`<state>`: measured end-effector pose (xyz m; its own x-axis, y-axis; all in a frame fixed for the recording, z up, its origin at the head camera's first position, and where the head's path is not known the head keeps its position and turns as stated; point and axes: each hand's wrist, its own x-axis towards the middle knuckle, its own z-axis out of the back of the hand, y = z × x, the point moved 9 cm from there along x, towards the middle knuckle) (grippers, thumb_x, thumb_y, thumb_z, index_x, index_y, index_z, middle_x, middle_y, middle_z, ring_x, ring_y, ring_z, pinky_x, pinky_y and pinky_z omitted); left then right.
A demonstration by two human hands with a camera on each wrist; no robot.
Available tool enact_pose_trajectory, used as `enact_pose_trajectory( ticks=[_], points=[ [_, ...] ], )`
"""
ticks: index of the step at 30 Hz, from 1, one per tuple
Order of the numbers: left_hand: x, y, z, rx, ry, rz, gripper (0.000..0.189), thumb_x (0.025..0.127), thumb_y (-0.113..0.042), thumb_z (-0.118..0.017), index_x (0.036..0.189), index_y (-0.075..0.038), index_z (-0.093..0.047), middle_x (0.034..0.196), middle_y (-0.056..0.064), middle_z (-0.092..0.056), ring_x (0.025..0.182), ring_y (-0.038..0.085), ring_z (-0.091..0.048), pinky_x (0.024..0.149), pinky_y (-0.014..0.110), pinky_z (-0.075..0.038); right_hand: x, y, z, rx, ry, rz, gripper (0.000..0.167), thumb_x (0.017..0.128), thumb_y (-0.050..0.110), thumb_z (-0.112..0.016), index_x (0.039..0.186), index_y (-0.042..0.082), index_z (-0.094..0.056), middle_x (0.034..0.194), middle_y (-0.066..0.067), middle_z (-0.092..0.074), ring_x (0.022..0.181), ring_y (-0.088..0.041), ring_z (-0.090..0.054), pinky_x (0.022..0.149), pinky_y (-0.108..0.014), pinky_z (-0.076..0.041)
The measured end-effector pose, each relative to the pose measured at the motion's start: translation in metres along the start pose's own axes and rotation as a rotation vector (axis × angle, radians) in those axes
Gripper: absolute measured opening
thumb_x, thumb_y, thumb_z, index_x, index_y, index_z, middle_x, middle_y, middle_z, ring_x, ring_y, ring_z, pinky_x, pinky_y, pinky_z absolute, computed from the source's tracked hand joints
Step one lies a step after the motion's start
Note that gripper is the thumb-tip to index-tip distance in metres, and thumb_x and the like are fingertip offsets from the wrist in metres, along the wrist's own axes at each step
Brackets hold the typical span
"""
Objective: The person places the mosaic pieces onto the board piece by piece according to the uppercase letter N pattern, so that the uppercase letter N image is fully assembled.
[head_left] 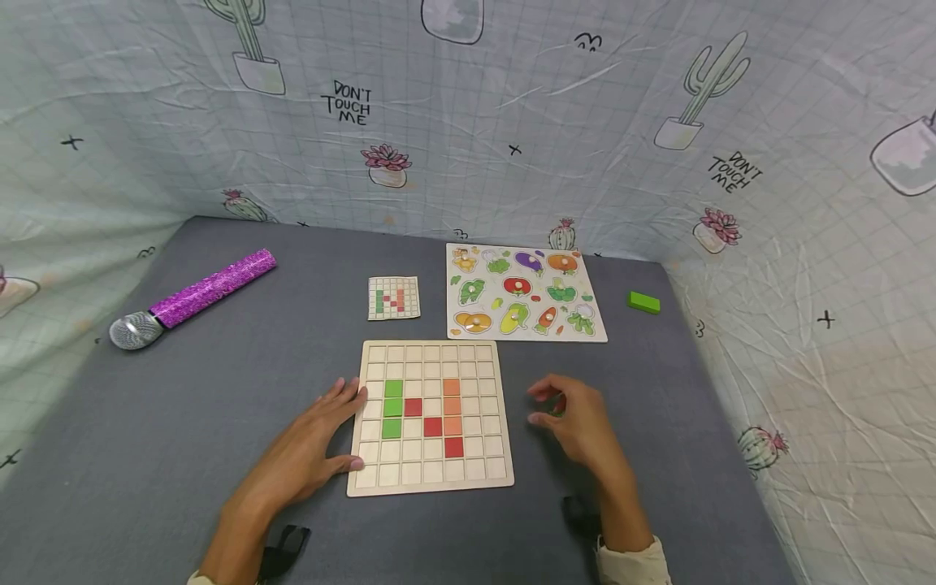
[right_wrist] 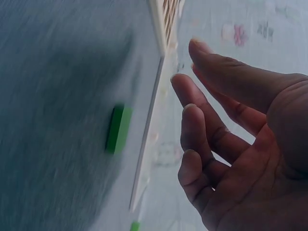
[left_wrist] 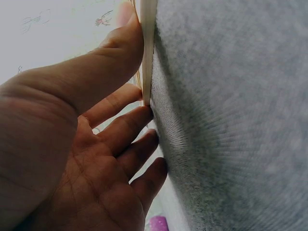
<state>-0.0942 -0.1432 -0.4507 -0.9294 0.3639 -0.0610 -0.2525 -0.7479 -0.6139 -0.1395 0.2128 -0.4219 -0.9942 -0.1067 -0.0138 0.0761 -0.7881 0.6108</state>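
A wooden grid board [head_left: 431, 489] lies mid-table with green squares [head_left: 393, 407], red squares [head_left: 433, 426] and orange squares [head_left: 452, 405] in its cells. At its left edge is my left hand [head_left: 310, 447], thumb and fingertips touching the rim, fingers spread and nearly straight. Right of the board my right hand [head_left: 581, 422] hovers over the table with loosely bent fingers and nothing between them. Beneath it lies a green block [right_wrist: 119, 129], mostly hidden by the hand in the head view. A small card [head_left: 393, 313] behind the board shows a coloured grid pattern.
A vegetable puzzle board [head_left: 493, 331] lies behind the grid board to the right. Farther right is another green block [head_left: 643, 302]. At the back left rests a glittery purple microphone [head_left: 212, 288]. Printed fabric [head_left: 468, 122] hangs behind the grey table [head_left: 183, 422].
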Motion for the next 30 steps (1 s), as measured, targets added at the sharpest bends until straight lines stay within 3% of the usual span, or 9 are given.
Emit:
enact_pose_trajectory(
  ticks=[8,14,23,30],
  points=[
    [0.0,-0.002,0.001,0.002,0.001,-0.001,0.099,0.08,-0.019,-0.093,0.163,-0.006,-0.041,0.175,0.014,-0.032,0.163,0.041,-0.025,0.127,0.065,-0.028,-0.005,-0.026,0.014,-0.098,-0.022,-0.03,0.037,0.076,-0.001,-0.093,0.108,0.01,-0.079,0.107,-0.007,-0.079,0.084,-0.02,-0.067,0.078,-0.038,-0.055],
    [0.0,-0.003,0.002,0.002,0.008,0.005,0.099,0.08,-0.019,-0.093,0.164,-0.006,-0.041,0.175,0.013,-0.031,0.164,0.041,-0.024,0.127,0.065,-0.027,-0.005,-0.034,0.015,-0.177,-0.022,-0.037,0.032,0.076,-0.001,-0.092,0.103,0.009,-0.08,0.1,-0.008,-0.076,0.081,-0.019,-0.063,0.077,-0.041,-0.052],
    [0.0,-0.003,0.003,0.005,0.007,0.01,0.099,0.08,-0.019,-0.093,0.164,-0.006,-0.041,0.175,0.013,-0.031,0.163,0.042,-0.024,0.127,0.066,-0.027,-0.004,-0.033,0.008,-0.206,0.049,-0.075,0.021,0.08,0.005,-0.092,0.092,0.015,-0.079,0.089,-0.002,-0.069,0.08,-0.017,-0.06,0.075,-0.04,-0.051],
    [-0.001,-0.003,0.004,0.005,0.008,0.012,0.099,0.08,-0.02,-0.093,0.163,-0.006,-0.041,0.175,0.013,-0.032,0.163,0.042,-0.025,0.127,0.066,-0.027,-0.001,-0.019,0.001,-0.143,0.057,-0.013,0.023,0.077,0.007,-0.094,0.088,0.017,-0.076,0.077,0.006,-0.063,0.077,-0.015,-0.057,0.075,-0.033,-0.046]
  ],
)
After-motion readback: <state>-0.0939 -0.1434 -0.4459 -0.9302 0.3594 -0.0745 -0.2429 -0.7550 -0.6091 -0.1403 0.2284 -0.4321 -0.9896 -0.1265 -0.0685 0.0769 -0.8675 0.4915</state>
